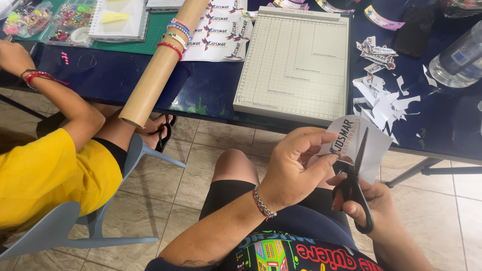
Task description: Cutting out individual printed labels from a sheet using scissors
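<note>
Printed paper [353, 140] pinched by left hand [291, 168] — black scissors [355, 188] in right hand [374, 203] — mid-cut.

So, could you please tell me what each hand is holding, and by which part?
The left hand pinches the printed paper piece at its left edge. The right hand holds black scissors by the handle loops.

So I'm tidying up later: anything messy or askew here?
Paper scraps lie scattered on the table beside the trimmer. A cardboard tube leans off the table edge, bracelets around it.
</note>
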